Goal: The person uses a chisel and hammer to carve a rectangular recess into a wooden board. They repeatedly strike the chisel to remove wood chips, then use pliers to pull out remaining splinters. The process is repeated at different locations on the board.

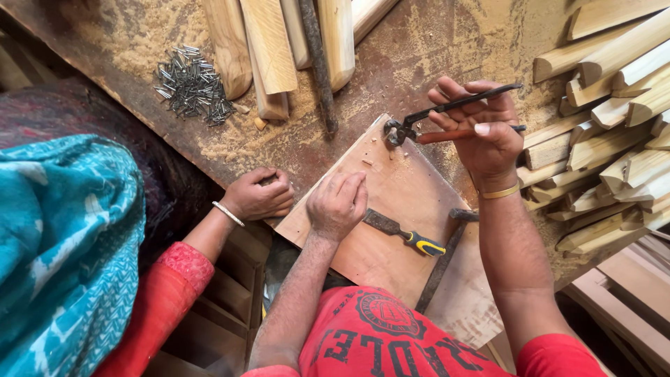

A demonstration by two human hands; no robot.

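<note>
On a rough tabletop dusted all over with sawdust, we've got a plywood board lying at an angle in front of us. Our right hand is closed around the handles of a pair of pincers, whose head sits down on the far corner of the board. Our left hand is curled into a loose fist resting on the board, and we can't tell if there's anything pinched in it.

Just beside that hand, a chisel with a yellow and black handle lies flat on the board, and a dark hammer lies close by near the board's edge. A pile of nails sits on the tabletop off to the left, well apart from us. Pale wood pieces lie at the far side, and a big stack of wood strips fills the right. Another person's hand with a bangle rests at the board's left corner.
</note>
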